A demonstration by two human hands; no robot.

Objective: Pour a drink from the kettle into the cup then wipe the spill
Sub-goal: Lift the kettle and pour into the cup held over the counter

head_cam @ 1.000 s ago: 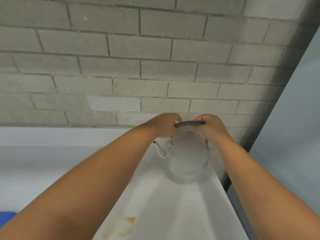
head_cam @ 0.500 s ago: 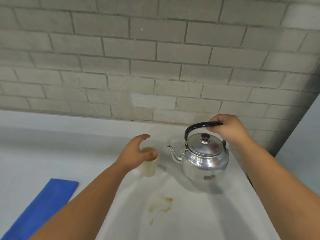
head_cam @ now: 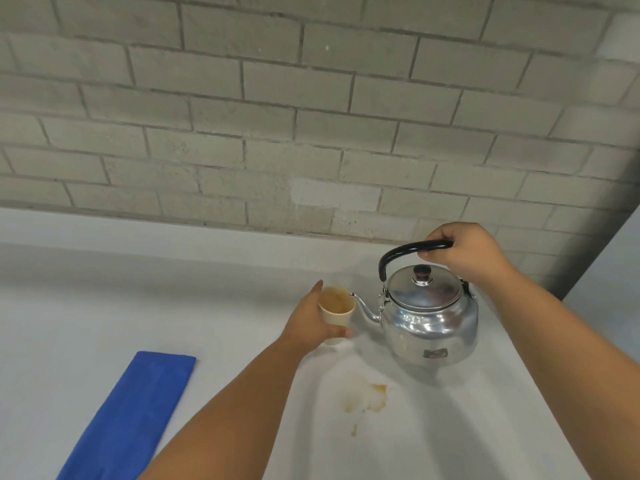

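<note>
Standing on the white worktop [head_cam: 104, 306] before a grey brick wall [head_cam: 311, 116], the kettle [head_cam: 431, 320] has its handle gripped by the right hand [head_cam: 464, 252]; the left hand [head_cam: 311, 323] clasps the cup [head_cam: 336, 308], near a brown spill [head_cam: 367, 398] and blue cloth [head_cam: 135, 414].

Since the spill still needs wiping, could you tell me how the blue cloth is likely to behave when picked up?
The blue cloth lies flat in a long folded strip, so it will probably go floppy and unfold if lifted by one end. It looks thin and soft, so likely light. It seems unlikely to slide off the table.
</note>
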